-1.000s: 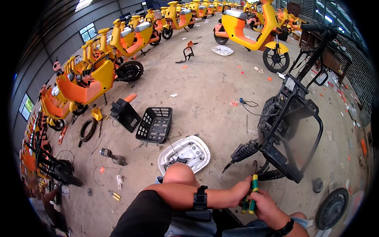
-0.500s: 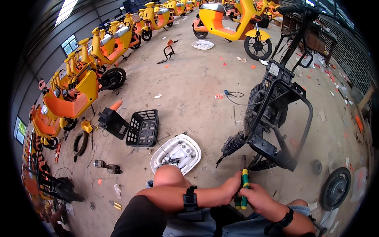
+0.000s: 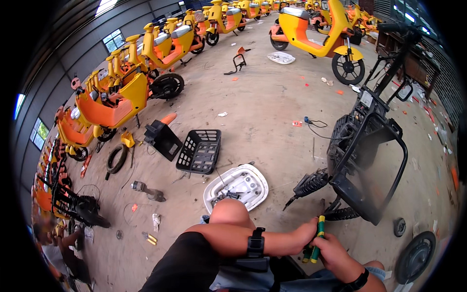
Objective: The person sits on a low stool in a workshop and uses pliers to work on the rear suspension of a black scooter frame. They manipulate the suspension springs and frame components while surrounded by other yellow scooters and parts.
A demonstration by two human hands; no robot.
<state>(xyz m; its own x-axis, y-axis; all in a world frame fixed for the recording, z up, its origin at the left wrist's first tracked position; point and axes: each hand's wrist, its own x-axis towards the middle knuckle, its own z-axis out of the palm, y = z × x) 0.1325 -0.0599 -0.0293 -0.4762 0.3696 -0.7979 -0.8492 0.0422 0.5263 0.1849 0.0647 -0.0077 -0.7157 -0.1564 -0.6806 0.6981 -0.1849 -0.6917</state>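
Note:
My left hand (image 3: 306,235) and my right hand (image 3: 332,249) are closed side by side around the green-and-yellow handles of a pair of pliers (image 3: 317,239). The jaws point away from me, toward the lower rear of a stripped black scooter frame (image 3: 368,168); whether they grip anything there is unclear. Two black shock absorbers stick out from the frame close to my hands: one (image 3: 311,183) reaches down to the left, the other (image 3: 346,212) lies just beyond the pliers. Beyond my knee rests a white plastic shell (image 3: 258,181) with small metal parts in it.
A black plastic crate (image 3: 199,152), a black box (image 3: 164,139), a tyre (image 3: 116,158) and a power tool (image 3: 148,191) lie left on the floor. A wheel (image 3: 416,258) lies at right. Yellow scooters (image 3: 316,29) stand behind. A person (image 3: 58,253) is at far left.
The view has swung, so the whole scene sits further right. Both hands keep hold of the pliers near the frame's lower end, and the person at far left shows more.

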